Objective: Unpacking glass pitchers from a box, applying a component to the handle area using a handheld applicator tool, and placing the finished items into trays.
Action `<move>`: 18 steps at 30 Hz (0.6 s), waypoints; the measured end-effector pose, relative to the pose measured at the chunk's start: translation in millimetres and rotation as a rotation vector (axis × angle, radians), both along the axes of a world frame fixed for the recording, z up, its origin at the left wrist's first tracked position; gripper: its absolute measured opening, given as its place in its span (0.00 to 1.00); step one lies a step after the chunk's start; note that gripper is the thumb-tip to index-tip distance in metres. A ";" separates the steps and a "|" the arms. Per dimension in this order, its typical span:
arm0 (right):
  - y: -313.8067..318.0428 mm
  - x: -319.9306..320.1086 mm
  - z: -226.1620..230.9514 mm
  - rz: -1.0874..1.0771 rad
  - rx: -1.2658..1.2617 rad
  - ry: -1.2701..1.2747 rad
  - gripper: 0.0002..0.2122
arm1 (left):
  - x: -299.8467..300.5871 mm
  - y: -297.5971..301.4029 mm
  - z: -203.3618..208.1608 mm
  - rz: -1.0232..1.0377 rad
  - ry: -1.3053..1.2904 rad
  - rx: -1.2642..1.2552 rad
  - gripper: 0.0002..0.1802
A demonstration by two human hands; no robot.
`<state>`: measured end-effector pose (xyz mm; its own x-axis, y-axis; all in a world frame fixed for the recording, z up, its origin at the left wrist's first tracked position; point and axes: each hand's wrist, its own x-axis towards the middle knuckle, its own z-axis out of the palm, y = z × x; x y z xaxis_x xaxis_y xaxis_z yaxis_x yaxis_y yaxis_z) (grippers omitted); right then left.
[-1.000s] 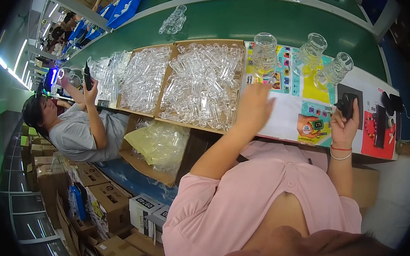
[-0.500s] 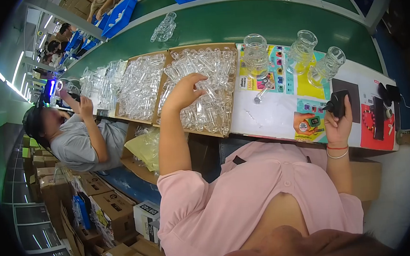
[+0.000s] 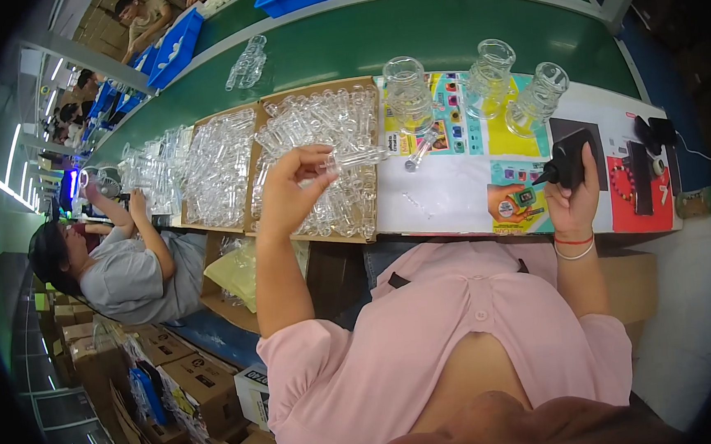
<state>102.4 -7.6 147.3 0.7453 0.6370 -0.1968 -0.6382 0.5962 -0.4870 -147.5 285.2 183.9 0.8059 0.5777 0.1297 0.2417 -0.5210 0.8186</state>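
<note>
My left hand (image 3: 294, 192) is pinched on a clear glass tube (image 3: 357, 157), raised over a shallow cardboard box (image 3: 377, 179) filled with similar glass tubes (image 3: 316, 126). Fingers and thumb hold one end; the other end points right. On the right, my right hand (image 3: 576, 198) grips a black bottle (image 3: 572, 157) whose narrow dark nozzle points left. Between my hands, a small glass piece with a round end (image 3: 422, 150) lies on the printed board. Behind it stand three clear glass vessels, the left one (image 3: 407, 95), the middle one (image 3: 491, 80) and the right one (image 3: 535, 102).
A second box of glass tubes (image 3: 218, 170) adjoins on the left, with a co-worker in a grey shirt (image 3: 132, 275) beyond. A glass piece (image 3: 247, 63) lies on the green table (image 3: 326, 38). Blue bins (image 3: 178, 49) stand farther back. A red card (image 3: 642, 194) lies far right.
My left hand has lifted a glass tube up from the pile in the box and holds it level. The right hand keeps the black bottle, its nozzle now tipped more downward.
</note>
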 end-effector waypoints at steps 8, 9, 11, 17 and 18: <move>20.5 -26.3 43.2 -0.203 -0.009 -0.364 0.18 | 39.2 -106.6 -20.1 -0.091 -0.547 -0.521 0.18; 28.4 -35.5 53.3 -0.296 -0.031 -0.404 0.20 | 45.7 -113.0 -17.3 -0.098 -0.550 -0.525 0.18; 23.8 -37.1 61.3 -0.298 -0.076 -0.649 0.23 | 56.3 -123.8 -9.1 -0.149 -0.692 -0.472 0.20; 26.5 -46.3 80.3 -0.324 -0.094 -0.975 0.19 | 62.3 -137.4 -2.8 -0.121 -0.687 -0.445 0.20; 24.8 -47.4 80.0 -0.324 -0.126 -1.075 0.19 | 62.0 -137.0 -4.2 -0.121 -0.685 -0.446 0.20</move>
